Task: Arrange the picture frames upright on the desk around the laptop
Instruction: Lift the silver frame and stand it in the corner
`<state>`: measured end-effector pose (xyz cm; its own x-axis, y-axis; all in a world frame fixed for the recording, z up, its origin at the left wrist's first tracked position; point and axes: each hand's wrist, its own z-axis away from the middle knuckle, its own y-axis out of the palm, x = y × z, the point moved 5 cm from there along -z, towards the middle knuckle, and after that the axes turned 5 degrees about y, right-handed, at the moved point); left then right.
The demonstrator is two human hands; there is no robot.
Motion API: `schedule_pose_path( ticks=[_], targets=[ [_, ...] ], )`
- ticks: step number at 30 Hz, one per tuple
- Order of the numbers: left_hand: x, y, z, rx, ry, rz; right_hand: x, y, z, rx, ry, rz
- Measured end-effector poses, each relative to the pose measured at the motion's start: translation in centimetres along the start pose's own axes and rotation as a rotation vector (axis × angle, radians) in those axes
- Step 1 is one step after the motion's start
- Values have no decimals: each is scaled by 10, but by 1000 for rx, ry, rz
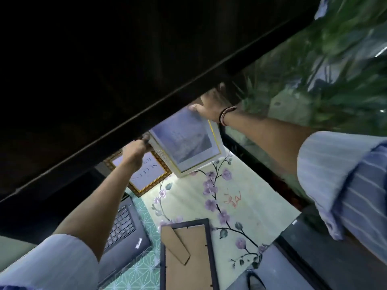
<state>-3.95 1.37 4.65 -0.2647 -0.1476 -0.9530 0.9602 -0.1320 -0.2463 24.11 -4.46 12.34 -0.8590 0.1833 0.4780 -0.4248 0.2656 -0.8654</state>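
Observation:
A white picture frame with a thin gold inner edge is held up at the back of the desk, tilted. My right hand grips its top right corner, and my left hand holds its left corner. Behind my left hand, a brown patterned frame with writing on white stands leaning. A dark frame lies face down near me, its cardboard back and stand showing. The open laptop sits at the left, its keyboard partly under my left forearm.
A dark shelf edge runs diagonally overhead and hides the back of the desk. Green plants stand at the right. The desk has a floral cover and a teal patterned mat. A dark object lies at the lower right.

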Motion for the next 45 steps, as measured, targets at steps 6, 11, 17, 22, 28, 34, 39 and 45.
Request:
schedule_pose_path(
  ticks=[6,11,17,22,28,34,39,45],
  targets=[
    [8,-8,-19,-87,52,-24,-61,51,-5,154,285,-442],
    [9,-3,-34,-123,79,-48,-79,104,-38,232,298,-543],
    [5,-10,-66,-172,104,-57,-83,123,-67,271,278,-622],
    [7,-14,-84,-239,77,-39,-77,122,-61,302,262,-636],
    [13,-10,-94,-261,55,-29,-67,113,-59,341,269,-650],
    [16,-15,-104,-320,7,-19,-56,105,-68,358,262,-657],
    [12,-12,-109,-309,25,-28,-59,110,-78,365,278,-687],
    [15,-11,-107,-253,47,-61,-58,111,-78,372,279,-677]
  ],
)
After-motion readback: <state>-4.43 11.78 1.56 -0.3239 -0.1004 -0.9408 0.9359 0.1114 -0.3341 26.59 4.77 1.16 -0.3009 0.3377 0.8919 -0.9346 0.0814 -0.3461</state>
